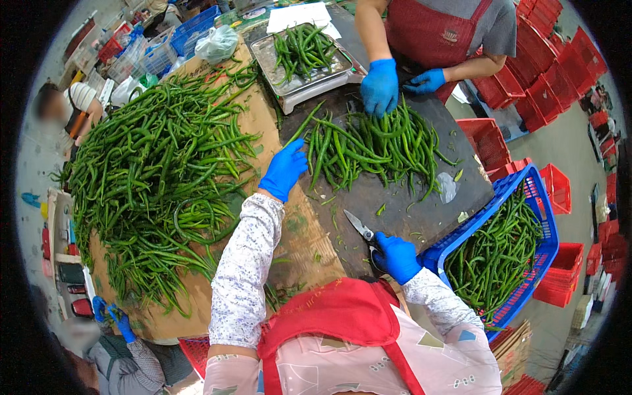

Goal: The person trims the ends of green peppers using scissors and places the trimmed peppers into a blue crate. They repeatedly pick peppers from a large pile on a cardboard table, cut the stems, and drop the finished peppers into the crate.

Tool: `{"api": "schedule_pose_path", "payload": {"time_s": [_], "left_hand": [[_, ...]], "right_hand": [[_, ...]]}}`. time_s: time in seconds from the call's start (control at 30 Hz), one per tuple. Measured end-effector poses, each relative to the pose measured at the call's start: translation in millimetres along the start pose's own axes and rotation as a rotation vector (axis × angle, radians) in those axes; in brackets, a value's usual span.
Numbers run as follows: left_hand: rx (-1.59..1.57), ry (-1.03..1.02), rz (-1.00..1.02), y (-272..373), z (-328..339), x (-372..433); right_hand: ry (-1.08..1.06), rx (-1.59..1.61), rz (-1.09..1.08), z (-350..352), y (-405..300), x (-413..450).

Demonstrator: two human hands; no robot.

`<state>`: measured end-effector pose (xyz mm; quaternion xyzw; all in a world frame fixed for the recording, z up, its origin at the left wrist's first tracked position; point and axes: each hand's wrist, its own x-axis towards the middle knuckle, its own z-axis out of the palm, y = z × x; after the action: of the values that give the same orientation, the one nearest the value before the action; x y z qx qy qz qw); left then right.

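My left hand [284,169], in a blue glove, holds one long green chili pepper [307,120] by its lower end, pointing up and away. In my blue-gloved right hand [397,256] is a pair of scissors [359,224] with dark handles; the blades point up and left above the dark tabletop [326,229]. A loose pile of green chili peppers [340,150] lies just beyond both hands. Further left, a much larger heap of chili peppers [153,163] covers brown cardboard [296,237]. At my right side a blue plastic basket [548,232] holds many more peppers.
A co-worker's gloved hand [379,89] touches the far side of the pile, the other [425,81] beside it. A weighing scale [296,94] bearing peppers stands at the back. Another person's gloved hands [121,321] are at lower left. Red crates [481,143] stand on the floor at right.
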<state>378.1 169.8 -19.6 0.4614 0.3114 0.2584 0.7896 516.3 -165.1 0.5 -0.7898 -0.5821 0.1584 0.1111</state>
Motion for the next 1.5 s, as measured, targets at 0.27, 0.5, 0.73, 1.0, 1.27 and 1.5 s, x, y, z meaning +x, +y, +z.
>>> {"api": "schedule_pose_path", "payload": {"time_s": [0.27,0.5,0.73,1.0,1.27,1.5], "left_hand": [[-0.023,0.226,0.117,41.0,-23.5,-158.3],[0.251,0.827,0.228,26.4,-69.5,-335.2],[0.330,0.929,0.197,-57.7,-62.1,-406.0],[1.184,0.620,0.471,-66.8,-36.8,-390.1],[0.702,1.004,0.383,-72.5,-99.5,-371.4],[0.721,0.975,0.020,-48.5,-122.4,-330.5]], "right_hand": [[0.088,-0.106,0.073,7.1,5.0,17.7],[0.004,-0.025,-0.319,-5.5,-62.0,40.8],[-0.096,0.151,-0.970,64.3,-185.6,89.1],[-0.434,0.163,-0.733,102.4,-237.5,136.0],[-0.165,0.290,-1.085,76.6,-183.5,117.0],[-0.326,-0.231,-1.517,99.1,-202.6,95.9]]}}
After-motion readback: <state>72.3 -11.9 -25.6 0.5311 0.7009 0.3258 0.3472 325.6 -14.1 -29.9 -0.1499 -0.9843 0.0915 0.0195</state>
